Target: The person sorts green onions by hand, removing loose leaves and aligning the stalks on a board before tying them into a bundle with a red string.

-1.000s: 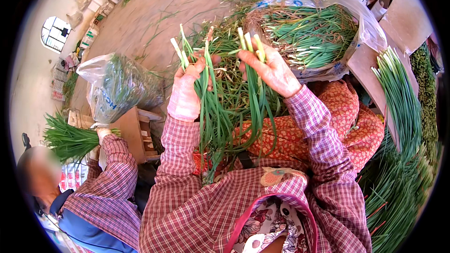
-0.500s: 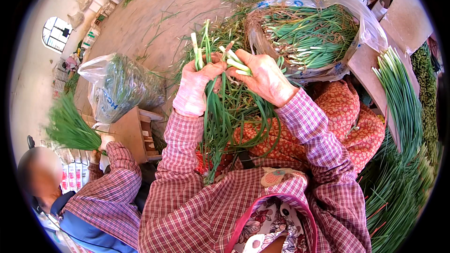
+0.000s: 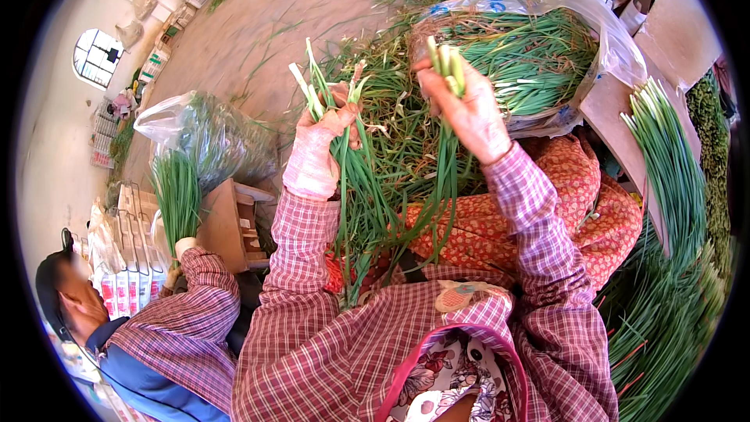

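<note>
My left hand (image 3: 332, 121) is closed around a few spring onions (image 3: 363, 180), pale stem ends pointing up and away, long green leaves hanging toward my lap. Apart from it, to the right, my right hand (image 3: 473, 113) grips a smaller bunch of spring onions (image 3: 446, 160); thick pale ends stick out above the fingers. A heap of loose green and dry leaves (image 3: 394, 113) lies under and between both hands. Just beyond my right hand, an opened clear plastic bag (image 3: 613, 35) holds many more spring onions (image 3: 519, 59), some with brown roots.
On a board at the right rests a neat bundle of spring onions (image 3: 664, 168), with a large green pile (image 3: 648, 336) below it. At left, a co-worker's hand (image 3: 173, 272) holds an upright green bunch (image 3: 178, 195) near a wooden stool (image 3: 223, 227) and a filled plastic bag (image 3: 226, 137).
My hands were together and have parted; the right moved right with some spring onions, the left slightly lower. The co-worker's bunch swung from leaning left to upright.
</note>
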Demonstrator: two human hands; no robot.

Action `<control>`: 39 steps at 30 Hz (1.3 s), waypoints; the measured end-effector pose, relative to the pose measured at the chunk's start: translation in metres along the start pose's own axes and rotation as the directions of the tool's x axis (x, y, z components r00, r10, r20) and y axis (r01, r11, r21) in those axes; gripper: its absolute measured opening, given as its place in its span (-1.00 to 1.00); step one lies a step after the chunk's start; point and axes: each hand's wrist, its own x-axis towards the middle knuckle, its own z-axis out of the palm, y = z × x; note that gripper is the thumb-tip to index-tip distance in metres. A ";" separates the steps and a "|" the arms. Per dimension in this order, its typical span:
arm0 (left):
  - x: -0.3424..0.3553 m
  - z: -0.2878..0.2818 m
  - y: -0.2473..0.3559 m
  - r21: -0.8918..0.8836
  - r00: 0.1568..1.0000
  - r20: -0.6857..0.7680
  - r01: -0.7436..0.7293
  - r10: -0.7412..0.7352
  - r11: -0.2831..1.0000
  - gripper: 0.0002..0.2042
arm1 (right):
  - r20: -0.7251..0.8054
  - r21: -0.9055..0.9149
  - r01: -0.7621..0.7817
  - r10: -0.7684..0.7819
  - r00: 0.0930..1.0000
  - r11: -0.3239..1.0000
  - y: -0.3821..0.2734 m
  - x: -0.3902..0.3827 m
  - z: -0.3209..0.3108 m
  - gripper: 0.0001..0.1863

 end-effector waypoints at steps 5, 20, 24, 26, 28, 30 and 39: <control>0.002 0.011 0.000 -0.042 0.999 0.043 -0.001 0.003 0.999 -0.73 | 0.064 -0.139 0.097 -0.088 0.994 0.986 -0.009 -0.008 0.029 -0.56; -0.004 -0.030 0.003 -0.162 0.993 0.097 0.089 -0.074 0.983 -0.79 | -0.090 -0.448 0.225 -0.294 0.952 0.865 0.020 0.011 -0.020 -0.78; -0.001 -0.027 0.000 -0.130 0.995 0.071 0.074 -0.065 0.989 -0.74 | -0.122 -0.532 0.314 -0.438 0.891 0.787 0.015 0.010 -0.018 -0.67; 0.001 -0.020 -0.007 -0.105 0.993 0.090 0.089 -0.079 0.991 -0.69 | -0.111 -0.338 0.182 -0.231 0.967 0.923 0.001 0.004 0.001 -0.66; -0.001 -0.004 -0.005 0.010 0.994 0.073 0.076 -0.076 0.997 -0.78 | -0.029 -0.298 0.217 -0.236 0.971 0.929 0.000 0.002 0.019 -0.69; -0.003 0.005 -0.003 0.132 0.991 0.096 0.083 -0.096 0.988 -0.71 | -0.001 -0.091 0.246 -0.247 0.969 0.965 -0.002 0.002 0.032 -0.72; 0.004 -0.001 -0.002 0.171 0.997 0.051 0.056 -0.066 0.984 -0.74 | -0.372 -0.067 0.421 -0.414 0.831 0.905 -0.028 0.026 -0.040 -0.87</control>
